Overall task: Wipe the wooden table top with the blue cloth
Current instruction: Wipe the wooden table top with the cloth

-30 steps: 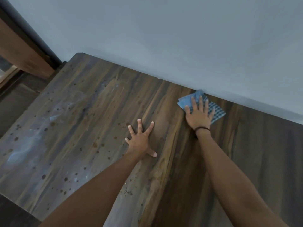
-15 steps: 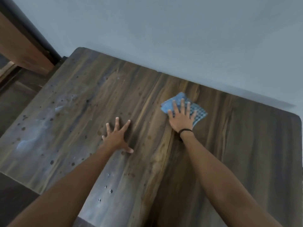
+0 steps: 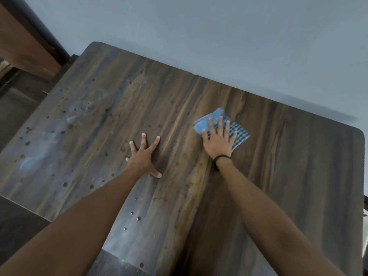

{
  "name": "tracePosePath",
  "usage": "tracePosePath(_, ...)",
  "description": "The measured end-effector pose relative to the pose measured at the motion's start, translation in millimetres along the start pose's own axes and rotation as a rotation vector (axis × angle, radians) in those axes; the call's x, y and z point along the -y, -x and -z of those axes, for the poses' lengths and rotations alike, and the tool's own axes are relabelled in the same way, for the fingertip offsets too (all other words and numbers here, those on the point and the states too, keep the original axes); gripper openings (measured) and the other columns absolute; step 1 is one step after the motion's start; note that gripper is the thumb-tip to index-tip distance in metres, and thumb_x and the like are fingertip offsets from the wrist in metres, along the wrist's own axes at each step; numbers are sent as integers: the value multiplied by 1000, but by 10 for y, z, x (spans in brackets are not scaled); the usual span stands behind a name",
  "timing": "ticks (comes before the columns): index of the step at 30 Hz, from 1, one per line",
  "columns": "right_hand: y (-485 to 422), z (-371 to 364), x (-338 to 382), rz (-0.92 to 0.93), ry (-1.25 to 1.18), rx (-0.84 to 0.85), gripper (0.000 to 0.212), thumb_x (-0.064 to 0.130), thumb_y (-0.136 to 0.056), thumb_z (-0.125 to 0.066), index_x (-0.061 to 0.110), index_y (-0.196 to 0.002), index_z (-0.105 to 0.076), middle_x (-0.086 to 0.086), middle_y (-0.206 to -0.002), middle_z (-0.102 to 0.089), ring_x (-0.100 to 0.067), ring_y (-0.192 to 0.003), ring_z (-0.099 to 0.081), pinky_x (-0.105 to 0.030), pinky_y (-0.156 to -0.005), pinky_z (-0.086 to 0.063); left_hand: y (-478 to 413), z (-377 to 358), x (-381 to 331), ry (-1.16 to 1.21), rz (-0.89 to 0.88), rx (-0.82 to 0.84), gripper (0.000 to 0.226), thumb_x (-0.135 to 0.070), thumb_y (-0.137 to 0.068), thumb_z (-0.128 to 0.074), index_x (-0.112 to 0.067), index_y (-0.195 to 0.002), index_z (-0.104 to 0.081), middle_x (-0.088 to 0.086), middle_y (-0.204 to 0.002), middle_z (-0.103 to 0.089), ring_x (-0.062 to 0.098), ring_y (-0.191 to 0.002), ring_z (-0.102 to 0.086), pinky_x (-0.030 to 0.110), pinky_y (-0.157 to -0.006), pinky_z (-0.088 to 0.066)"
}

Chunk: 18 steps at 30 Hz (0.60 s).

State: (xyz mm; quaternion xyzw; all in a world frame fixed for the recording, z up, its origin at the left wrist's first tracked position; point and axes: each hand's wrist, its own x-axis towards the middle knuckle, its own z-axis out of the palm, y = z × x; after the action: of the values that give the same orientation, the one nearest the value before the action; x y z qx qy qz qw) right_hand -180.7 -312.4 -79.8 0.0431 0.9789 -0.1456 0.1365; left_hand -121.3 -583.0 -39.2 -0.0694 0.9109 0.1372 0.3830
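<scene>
The dark wooden table top (image 3: 288, 160) fills most of the view, streaked with grain and dotted with spots and pale smears on its left half. A folded blue checked cloth (image 3: 205, 121) lies on it right of the middle, a little short of the far edge. My right hand (image 3: 218, 141) presses flat on the cloth with straight, spread fingers; a black band circles its wrist. My left hand (image 3: 142, 156) rests flat on the bare wood to the cloth's left, fingers splayed, holding nothing.
A grey-blue wall (image 3: 219, 36) runs along the table's far edge. At the upper left stand a brown wooden piece of furniture (image 3: 22, 44) and a dark pole (image 3: 39, 26). Dark floor (image 3: 16, 108) shows beside the table's left edge.
My right hand has slid the cloth away from the wall edge, toward me and to the left across the table. My left hand has stayed flat on the wood.
</scene>
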Motion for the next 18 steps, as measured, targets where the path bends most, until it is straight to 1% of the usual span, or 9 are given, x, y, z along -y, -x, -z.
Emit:
tracePosePath(3,243,-39,-83,463,159,146,58,67,-100,-18,53,-155,-7,16,-166,6,-17,-154,9,-54,-121,8,7,-9,-5,-6,-5,-10,150,-40,-56,-98,-59,-149,18,-9,-158,42,47,-147,26,81,-105,-22)
tracePosePath(5,99,135,-359,626,214,233,61,75,-94,-14,58,-152,-8,20,-165,5,-13,-154,9,-54,-122,4,-8,-8,-7,-2,-6,-1,149,-40,-57,-97,-59,-149,19,-8,-157,43,47,-147,26,81,-105,-21)
tracePosePath(7,-183,272,-487,502,199,202,64,79,-90,-15,60,-150,-9,19,-165,3,-13,-154,6,-56,-122,1,-25,-3,-7,0,-1,10,148,-39,-59,-97,-58,-149,19,-8,-156,44,47,-147,27,81,-106,-20)
tracePosePath(9,-379,312,-390,196,60,105,62,74,-94,-20,57,-153,-10,17,-166,3,-14,-154,7,-53,-122,7,-34,-10,-12,2,-4,17,148,-39,-59,-97,-59,-149,19,-9,-156,44,47,-146,28,81,-105,-20)
tracePosePath(11,-381,198,-81,19,0,36,60,66,-100,-20,50,-156,-6,13,-166,7,-17,-153,12,-54,-119,12,-35,-11,-2,-2,-7,15,148,-39,-59,-97,-59,-149,19,-9,-156,44,47,-146,28,81,-105,-19)
tracePosePath(12,-293,109,72,34,7,34,59,63,-101,-19,48,-157,-4,11,-166,9,-20,-153,13,-55,-119,13,-34,-5,8,-2,-7,16,148,-39,-58,-97,-59,-149,19,-8,-157,44,47,-146,28,81,-106,-19)
tracePosePath(14,52,-84,210,259,85,81,58,62,-102,-20,48,-157,-5,11,-167,8,-21,-154,10,-56,-119,11,-24,-4,12,-2,-16,16,148,-38,-58,-97,-58,-150,17,-7,-157,43,47,-146,29,81,-107,-18)
tracePosePath(16,374,-155,6,548,192,141,58,66,-101,-22,51,-155,-10,15,-166,5,-16,-154,8,-54,-121,7,-22,-2,-7,-2,-12,20,148,-39,-58,-97,-58,-150,17,-7,-157,43,47,-146,28,81,-107,-18)
tracePosePath(18,416,-51,-314,668,207,195,58,71,-97,-24,57,-152,-12,21,-165,5,-12,-153,8,-53,-122,5,-14,11,-17,-11,0,22,149,-39,-58,-97,-59,-150,18,-7,-157,44,48,-146,28,80,-106,-20)
